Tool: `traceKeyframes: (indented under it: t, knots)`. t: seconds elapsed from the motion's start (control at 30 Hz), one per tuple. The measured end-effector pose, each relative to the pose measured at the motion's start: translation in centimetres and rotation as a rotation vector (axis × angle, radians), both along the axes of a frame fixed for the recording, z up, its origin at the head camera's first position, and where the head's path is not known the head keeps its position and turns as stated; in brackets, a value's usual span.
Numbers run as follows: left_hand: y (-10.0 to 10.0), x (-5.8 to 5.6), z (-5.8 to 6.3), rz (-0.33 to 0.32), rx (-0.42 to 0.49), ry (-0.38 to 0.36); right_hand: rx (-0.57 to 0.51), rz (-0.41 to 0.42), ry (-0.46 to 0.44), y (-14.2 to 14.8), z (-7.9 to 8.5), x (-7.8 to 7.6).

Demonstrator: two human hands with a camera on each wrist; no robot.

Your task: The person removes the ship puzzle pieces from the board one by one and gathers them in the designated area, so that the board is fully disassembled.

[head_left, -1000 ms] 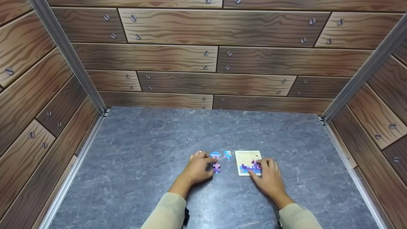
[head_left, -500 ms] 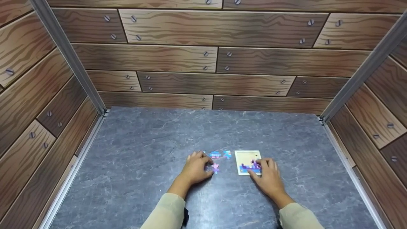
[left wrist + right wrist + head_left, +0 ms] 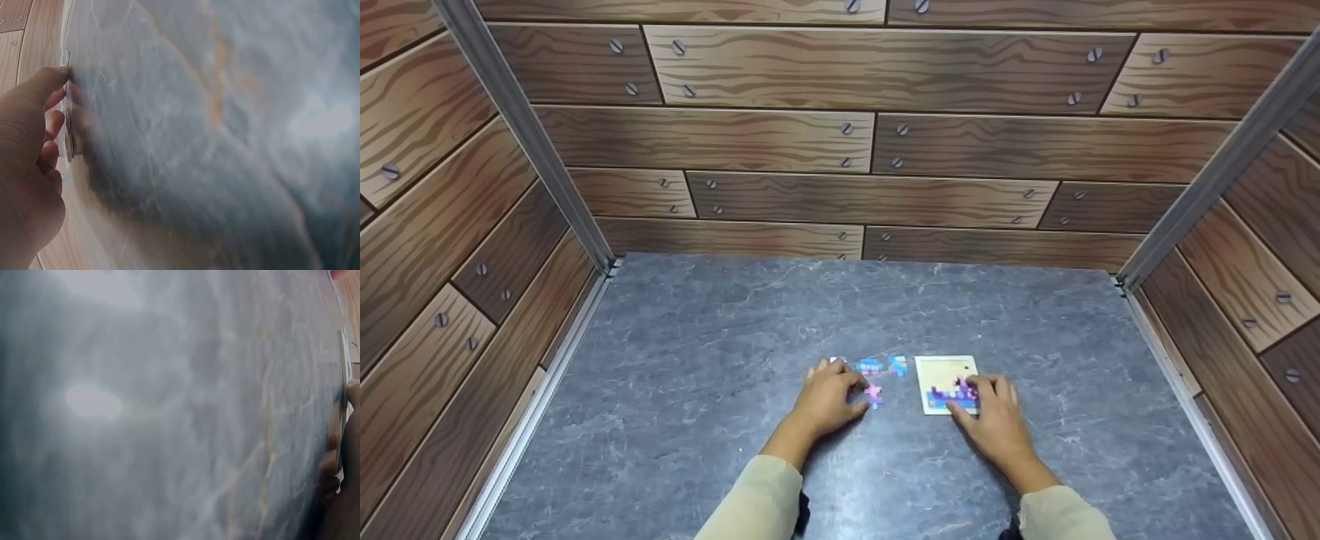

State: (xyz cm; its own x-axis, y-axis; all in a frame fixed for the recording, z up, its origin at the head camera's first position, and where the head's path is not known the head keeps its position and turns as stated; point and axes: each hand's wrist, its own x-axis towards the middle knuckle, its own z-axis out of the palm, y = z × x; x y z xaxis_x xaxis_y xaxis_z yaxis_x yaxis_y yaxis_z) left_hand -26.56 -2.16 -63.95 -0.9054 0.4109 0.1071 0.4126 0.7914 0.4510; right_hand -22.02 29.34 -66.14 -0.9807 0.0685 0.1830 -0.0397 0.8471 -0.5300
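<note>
A pink piece is pinched in the left hand fingers and has been nudged slightly right, toward the board. The right hand stays down on the board's near edge, fingers curled over the fitted pieces; two blue pieces wait on the surface just beyond.

The worktop is dark grey with pale marble-like veins. The walls carry a brown wood-plank pattern in lighter and darker boards, dotted with grey screw heads. The board is cream, with a blue and purple strip along its near edge. One loose piece is pink and purple; two others are light blue. The sleeves are pale beige.
</note>
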Motion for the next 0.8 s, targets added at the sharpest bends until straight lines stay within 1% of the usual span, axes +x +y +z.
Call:
traceKeyframes:
  t: [0.13,0.3,0.4,0.47,0.63,0.7,0.8]
  knots:
    - [0.1,0.1,0.2,-0.02,-0.005,-0.004,-0.031,-0.029,0.01,0.2,0.2,0.0]
    - [0.2,0.0,1.0,-0.021,0.018,-0.023,-0.063,-0.06,0.063,0.7,0.2,0.1]
    - [0.5,0.0,1.5,-0.019,0.041,-0.03,-0.054,-0.07,0.058,1.2,0.0,0.3]
    - [1.0,0.0,1.7,-0.024,0.055,-0.024,-0.055,-0.073,0.034,1.5,-0.1,0.4]
    - [3.2,0.1,2.1,-0.073,0.126,-0.022,-0.057,-0.08,-0.027,1.8,-0.4,0.4]
    - [4.5,0.3,2.3,-0.096,0.154,-0.038,-0.049,-0.085,-0.029,1.8,-0.4,0.4]
    - [6.5,0.3,2.5,-0.128,0.171,-0.044,-0.027,-0.086,-0.001,1.7,-0.3,0.5]
